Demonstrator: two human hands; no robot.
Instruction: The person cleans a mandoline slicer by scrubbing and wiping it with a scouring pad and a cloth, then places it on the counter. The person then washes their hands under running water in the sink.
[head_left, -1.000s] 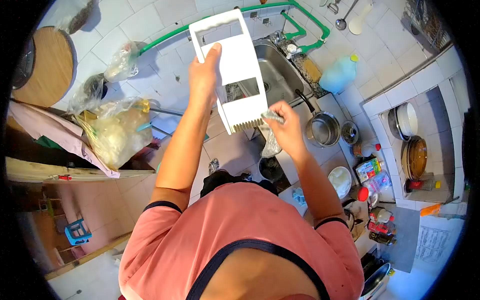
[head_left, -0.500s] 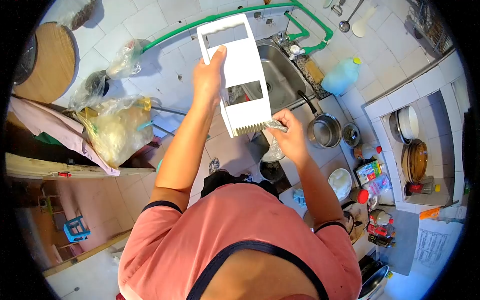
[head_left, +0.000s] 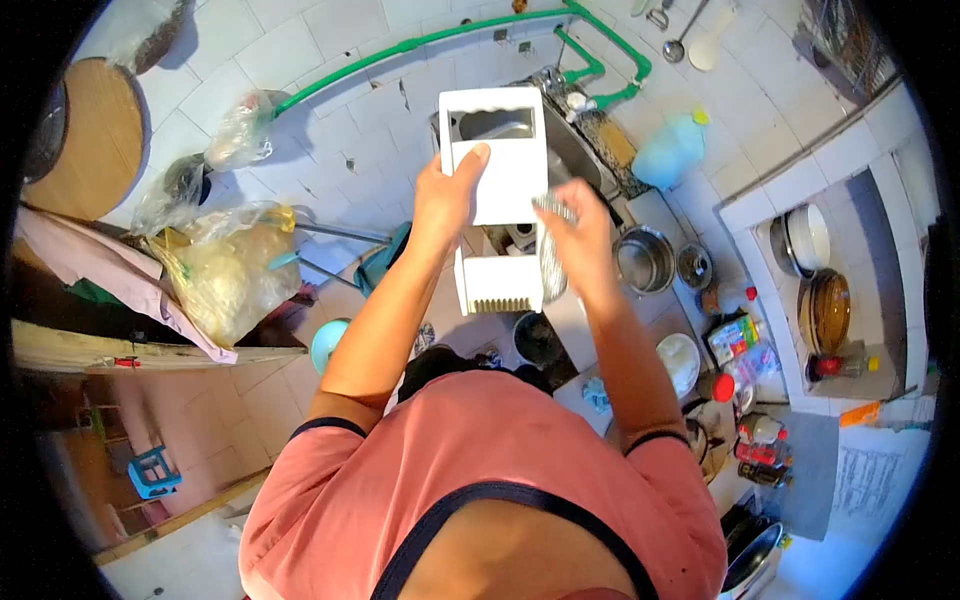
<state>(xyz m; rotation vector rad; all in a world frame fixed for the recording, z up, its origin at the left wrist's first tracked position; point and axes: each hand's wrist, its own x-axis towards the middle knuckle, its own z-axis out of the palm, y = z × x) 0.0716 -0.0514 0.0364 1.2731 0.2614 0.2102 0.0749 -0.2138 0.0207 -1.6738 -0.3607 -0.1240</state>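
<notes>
- Standing in a kitchen of white wall tiles [head_left: 310, 50] and a pinkish tiled floor [head_left: 240, 400], twelve o'clock being straight ahead of me and the white frame [head_left: 510, 185] my dial's centre.
- Up top, a green pipe [head_left: 420, 42] runs across from about ten to one; a ladle [head_left: 674, 50] hangs on the wall between one and two.
- At two sits the steel sink [head_left: 590, 165], partly hidden by the frame, with a bluish jug [head_left: 670, 150] beyond it.
- Along the tiled counter [head_left: 655, 315], a metal pot [head_left: 645, 258] stands at four, a white bowl [head_left: 678, 362] between four and five.
- Over at three, well apart, there's a tiled shelf [head_left: 880, 290]; at nine, a round wooden board [head_left: 95, 140]; between eight and nine, a bulging plastic bag [head_left: 235, 275].
- And here's the white frame, up in the air between my hands, its toothed end at six, nearest me.
- My left hand [head_left: 447, 205] has it from nine o'clock, thumb flat on the front panel; the fingers behind are hidden.
- My right hand [head_left: 585, 240], at four, has its fingers closed on a greyish cloth [head_left: 552, 265], which hangs down alongside the frame's right edge; I can't tell how firmly it presses there.
</notes>
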